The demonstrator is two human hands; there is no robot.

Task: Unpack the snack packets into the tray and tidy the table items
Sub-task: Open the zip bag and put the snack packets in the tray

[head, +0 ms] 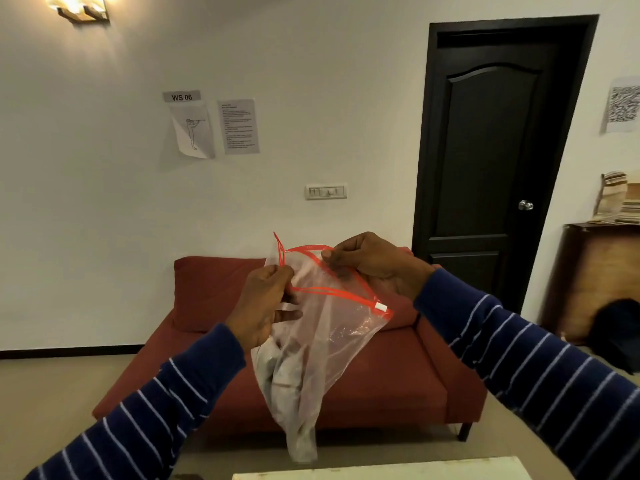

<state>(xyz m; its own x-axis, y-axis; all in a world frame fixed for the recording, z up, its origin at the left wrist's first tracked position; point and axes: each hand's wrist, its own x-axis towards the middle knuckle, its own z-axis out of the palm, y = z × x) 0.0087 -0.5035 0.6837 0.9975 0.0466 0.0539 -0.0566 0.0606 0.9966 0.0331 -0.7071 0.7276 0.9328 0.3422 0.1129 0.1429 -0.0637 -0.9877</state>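
Observation:
A clear plastic zip bag (pixel 332 341) with a red zipper strip and a white slider hangs in the air in front of me. Its mouth is pulled apart. My left hand (pixel 263 303) pinches the near side of the red strip. My right hand (pixel 367 261) pinches the far side. Pale, crumpled contents sag in the lower part of the bag; what they are I cannot tell. No tray is in view.
A red sofa (pixel 398 375) stands against the white wall behind the bag. A pale table edge (pixel 381 471) shows at the bottom. A dark door (pixel 491 150) is at the right, with a wooden cabinet (pixel 595 271) and a dark bag beside it.

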